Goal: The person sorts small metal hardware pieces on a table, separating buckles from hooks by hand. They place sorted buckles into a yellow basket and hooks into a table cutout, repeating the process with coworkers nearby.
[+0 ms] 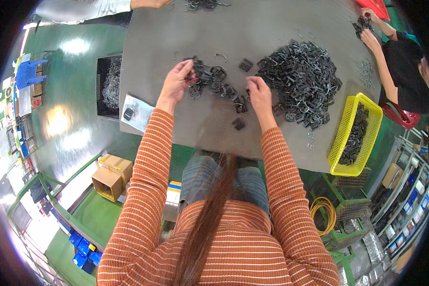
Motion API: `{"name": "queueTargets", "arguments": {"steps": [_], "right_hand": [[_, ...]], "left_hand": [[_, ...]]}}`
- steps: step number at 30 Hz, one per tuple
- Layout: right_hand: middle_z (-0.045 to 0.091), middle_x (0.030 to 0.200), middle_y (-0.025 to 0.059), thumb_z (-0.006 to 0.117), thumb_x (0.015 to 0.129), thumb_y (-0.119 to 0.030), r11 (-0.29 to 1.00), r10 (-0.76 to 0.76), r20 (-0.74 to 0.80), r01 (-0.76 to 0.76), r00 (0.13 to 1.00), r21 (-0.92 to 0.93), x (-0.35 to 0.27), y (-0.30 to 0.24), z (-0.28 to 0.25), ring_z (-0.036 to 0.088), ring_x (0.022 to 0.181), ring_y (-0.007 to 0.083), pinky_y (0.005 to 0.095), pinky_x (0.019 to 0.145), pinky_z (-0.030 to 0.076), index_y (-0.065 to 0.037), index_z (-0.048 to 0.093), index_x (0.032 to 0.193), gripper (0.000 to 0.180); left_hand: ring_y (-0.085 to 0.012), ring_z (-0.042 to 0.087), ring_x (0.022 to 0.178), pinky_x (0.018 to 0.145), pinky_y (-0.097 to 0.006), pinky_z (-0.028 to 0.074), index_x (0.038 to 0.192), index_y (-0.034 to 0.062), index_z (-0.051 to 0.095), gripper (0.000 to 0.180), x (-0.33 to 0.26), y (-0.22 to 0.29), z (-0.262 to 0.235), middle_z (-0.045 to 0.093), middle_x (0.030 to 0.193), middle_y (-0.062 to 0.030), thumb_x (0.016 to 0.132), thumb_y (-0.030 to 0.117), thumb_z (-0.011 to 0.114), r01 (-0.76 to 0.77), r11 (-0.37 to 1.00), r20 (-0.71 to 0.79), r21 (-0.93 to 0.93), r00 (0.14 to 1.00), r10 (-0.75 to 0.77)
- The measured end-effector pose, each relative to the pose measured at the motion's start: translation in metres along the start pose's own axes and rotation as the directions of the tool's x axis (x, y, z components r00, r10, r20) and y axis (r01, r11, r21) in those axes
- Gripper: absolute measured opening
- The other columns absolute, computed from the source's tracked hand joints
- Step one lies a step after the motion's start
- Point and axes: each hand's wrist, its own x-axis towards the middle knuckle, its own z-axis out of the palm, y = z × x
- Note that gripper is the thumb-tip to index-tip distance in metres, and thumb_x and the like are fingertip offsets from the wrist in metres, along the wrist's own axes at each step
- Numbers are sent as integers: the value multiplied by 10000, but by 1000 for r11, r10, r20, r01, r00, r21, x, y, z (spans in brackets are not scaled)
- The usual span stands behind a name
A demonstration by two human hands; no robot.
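My left hand [175, 82] is closed at the left end of a small scatter of black plastic buckles [217, 87], with thumb and fingers pinched on a dark buckle-like piece [192, 75]. To the right of that scatter, my right hand [260, 95] hovers with its fingers drawn together in a pinch; what they hold, if anything, is hidden. A large heap of black buckles with thin wire hooks [300, 78] rises just beyond and right of it. Single buckles lie near my right hand, one above [246, 65] and one below [238, 124].
The grey table [176, 28] carries a yellow basket of dark parts [335, 164] on the right and a plastic bag [138, 117] on the left. A black crate of metal wires [101, 107] stands beside it. Co-workers' hands [371, 35] handle parts at far right; another arm reaches in at far left.
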Motion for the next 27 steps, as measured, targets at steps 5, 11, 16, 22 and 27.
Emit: {"name": "queueTargets", "arguments": {"steps": [5,11,16,22,27], "right_hand": [[617,764,27,632,796,-103,995,-78,256,61,964,74,11,-34,63,557,681,113,255,631,462,-38,626,995,210],[645,774,39,614,801,-141,984,105,174,-76,979,-163,28,-30,39,594,591,92,232,527,443,-9,622,930,185],[659,852,70,636,801,-105,974,224,105,-226,969,13,14,-39,13,608,639,91,231,535,437,29,544,1055,301],[660,844,94,644,773,-115,993,70,103,-59,992,-105,26,-9,-9,609,774,183,275,731,457,36,550,1105,377],[627,954,97,663,750,-162,712,13,22,6,1000,-702,27,-24,-11,599,893,255,343,784,472,-92,596,1075,340]], "left_hand": [[-71,565,757,742,-270,503,1031,53,615,236,4,10,26,584,876,19,920,247,539,38,990,186,133,981,-62],[-210,592,855,787,-317,468,1027,59,630,278,20,2,-31,620,984,-81,825,251,619,-220,506,7,834,921,389],[-336,301,1247,969,-522,307,1287,268,450,646,3,-33,-17,380,1310,-88,704,344,718,-309,-163,349,937,849,397],[-202,568,836,821,-402,395,932,93,587,190,33,-31,-8,613,821,-47,824,243,631,-352,31,282,936,797,534],[-158,594,660,623,-280,448,848,19,601,345,40,18,-20,641,714,-69,883,356,537,-179,482,171,858,983,61]]}}
